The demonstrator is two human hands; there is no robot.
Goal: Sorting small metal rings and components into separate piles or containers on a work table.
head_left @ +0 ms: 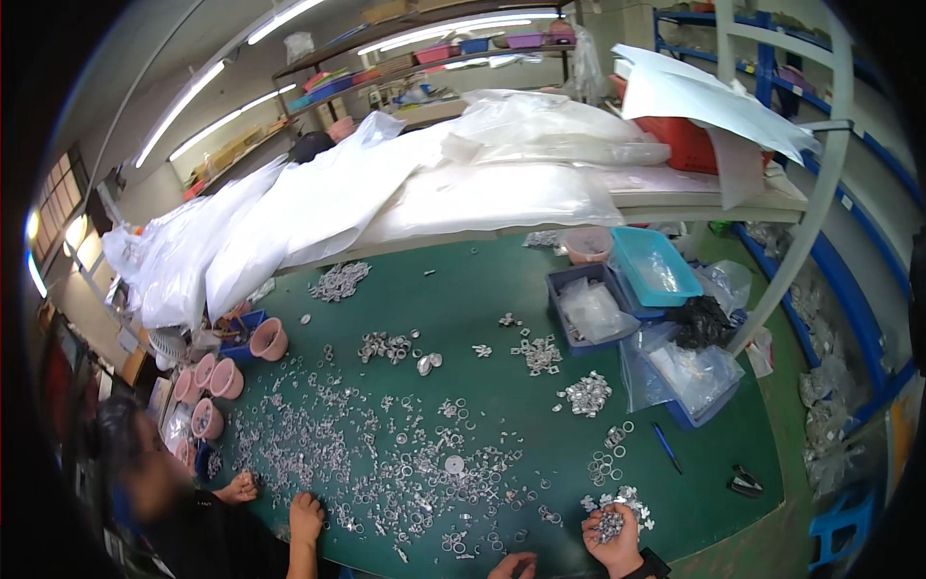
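My right hand (pixel 622 550) is turned palm up near the table's front edge at the right. Its fingers are cupped around a heap of small silvery metal parts (pixel 609 525). Right behind its fingertips, a pile of similar shiny parts (pixel 632 504) lies on the green tabletop. My left hand (pixel 513 566) shows only partly at the lower edge, its fingers curled together; whatever they may hold is hidden. Loose metal rings and small fittings (pixel 415 497) are scattered on the table ahead of it and to its left. A pale round disc (pixel 454 465) lies among them.
At the left sits a co-worker (pixel 154 473), both hands by the scattered parts. Pink cups (pixel 227 379) line the left side. Blue bins (pixel 590 309) and a turquoise tray (pixel 656 267) stand at the back right. A blue pen (pixel 667 449) and black stapler (pixel 745 482) lie rightward.
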